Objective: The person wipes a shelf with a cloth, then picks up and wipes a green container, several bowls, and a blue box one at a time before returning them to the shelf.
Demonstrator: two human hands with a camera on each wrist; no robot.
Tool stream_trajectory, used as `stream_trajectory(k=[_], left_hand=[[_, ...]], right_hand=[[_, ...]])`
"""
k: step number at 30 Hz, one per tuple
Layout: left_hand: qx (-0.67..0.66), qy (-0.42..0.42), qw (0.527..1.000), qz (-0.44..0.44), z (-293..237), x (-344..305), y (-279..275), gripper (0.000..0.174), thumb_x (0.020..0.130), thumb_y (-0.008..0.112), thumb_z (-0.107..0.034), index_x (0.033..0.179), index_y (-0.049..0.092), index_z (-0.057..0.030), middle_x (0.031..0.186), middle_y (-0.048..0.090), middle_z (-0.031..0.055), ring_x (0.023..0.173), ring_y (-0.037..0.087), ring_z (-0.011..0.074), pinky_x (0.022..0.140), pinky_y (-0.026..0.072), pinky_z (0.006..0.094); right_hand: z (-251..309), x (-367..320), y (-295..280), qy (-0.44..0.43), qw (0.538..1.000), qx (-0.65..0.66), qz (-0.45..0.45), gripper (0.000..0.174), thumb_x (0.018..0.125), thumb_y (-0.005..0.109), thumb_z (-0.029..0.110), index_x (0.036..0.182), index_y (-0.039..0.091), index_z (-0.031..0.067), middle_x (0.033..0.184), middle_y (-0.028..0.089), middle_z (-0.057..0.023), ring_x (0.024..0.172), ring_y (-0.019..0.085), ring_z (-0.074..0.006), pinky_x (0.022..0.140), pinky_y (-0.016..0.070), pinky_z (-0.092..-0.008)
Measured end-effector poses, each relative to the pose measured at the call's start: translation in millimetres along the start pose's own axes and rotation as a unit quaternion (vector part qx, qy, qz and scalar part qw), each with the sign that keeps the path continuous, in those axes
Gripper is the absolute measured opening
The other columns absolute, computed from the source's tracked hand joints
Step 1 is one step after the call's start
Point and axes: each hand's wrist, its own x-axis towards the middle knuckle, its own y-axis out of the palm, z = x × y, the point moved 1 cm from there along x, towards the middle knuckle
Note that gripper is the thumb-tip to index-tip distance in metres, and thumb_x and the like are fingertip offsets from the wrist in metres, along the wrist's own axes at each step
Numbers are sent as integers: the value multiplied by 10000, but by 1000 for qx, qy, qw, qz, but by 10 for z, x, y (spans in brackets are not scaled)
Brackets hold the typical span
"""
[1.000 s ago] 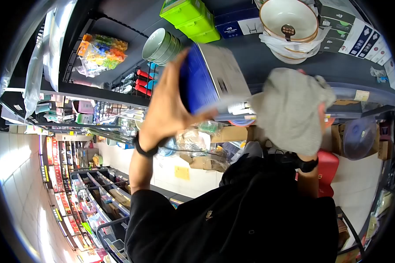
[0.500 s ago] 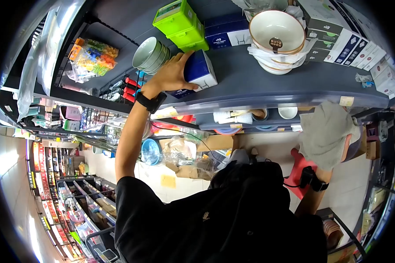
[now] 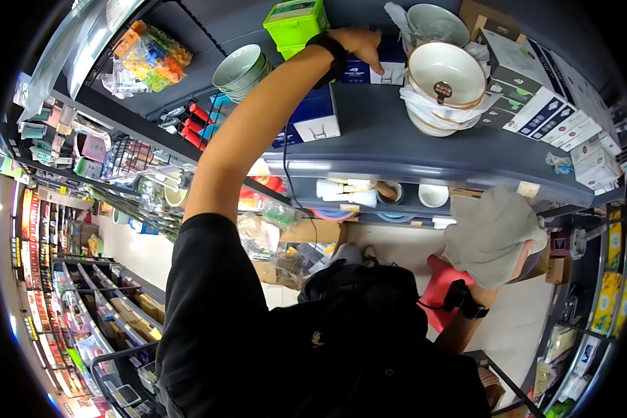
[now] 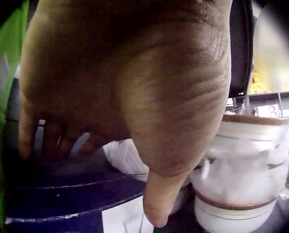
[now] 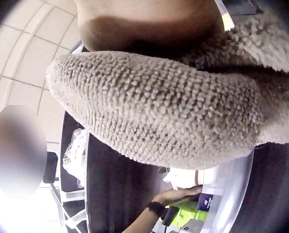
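My left hand [image 3: 359, 45] reaches over a dark blue box [image 3: 355, 72] at the back of the shelf, between green tubs and stacked bowls. In the left wrist view its fingers extend over the box top and the thumb [image 4: 158, 208] overlaps the white printed face. A similar blue and white box [image 3: 317, 127] stands near the shelf's front edge, partly behind my left forearm. Low on the right, my right hand [image 5: 149, 24] holds a grey textured cloth [image 3: 491, 226], bunched and draped over most of the fingers.
Bright green tubs [image 3: 296, 24] and pale green bowls [image 3: 240, 70] stand left of the boxes. Rimmed white bowls [image 3: 447, 73] and stacked cartons [image 3: 536, 87] are to the right. Below are a red stool [image 3: 439, 285] and cardboard with plastic wrapping [image 3: 285, 261] on the floor.
My left hand set its blue box down on the shelf, let go, and moved back and right to the rear box. The right hand lowered the cloth away from the shelf.
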Motion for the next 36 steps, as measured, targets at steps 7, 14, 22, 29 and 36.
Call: stream_trajectory(k=[7, 14, 22, 29, 36], left_hand=[[4, -49, 997, 53, 74, 132, 60, 1136, 658, 818, -502, 1505, 259, 9, 1565, 183, 286, 1421, 285, 431, 1124, 318, 501], [55, -116, 992, 16, -102, -47, 93, 1048, 612, 687, -740, 1397, 523, -65, 1482, 422, 196, 1384, 381, 363, 1115, 318, 497], [-99, -96, 988, 70, -18, -130, 155, 899, 587, 774, -586, 1260, 628, -7, 1411, 500, 213, 1328, 446, 392, 1043, 422, 464], [-103, -128, 978, -124, -75, -398, 138, 793, 513, 767, -586, 975, 716, 56, 1055, 686, 275, 1030, 663, 388, 900, 522, 382], [-169, -81, 969, -162, -74, -1143, -298, 849, 562, 741, -617, 1024, 685, 94, 1079, 677, 265, 1012, 654, 366, 879, 503, 359]], right_hand=[[138, -237, -95, -13, 999, -15, -40, 632, 1048, 316, 452, 1513, 282, 24, 1548, 334, -109, 1403, 349, -277, 1170, 245, -415], [208, -255, -351, -19, 999, 7, 32, 597, 1057, 303, 421, 1495, 315, 16, 1526, 364, -99, 1390, 365, -265, 1158, 258, -397], [123, -222, -288, 15, 1000, 16, -6, 603, 1050, 339, 431, 1500, 313, 31, 1523, 373, -93, 1384, 375, -265, 1156, 262, -395], [-17, -198, -9, 22, 997, 35, 64, 597, 1041, 376, 431, 1486, 347, 34, 1498, 414, -97, 1355, 417, -272, 1137, 307, -403], [-115, -190, -60, 107, 984, 56, 128, 598, 1034, 401, 421, 1483, 350, 29, 1483, 431, -101, 1347, 423, -272, 1138, 307, -397]])
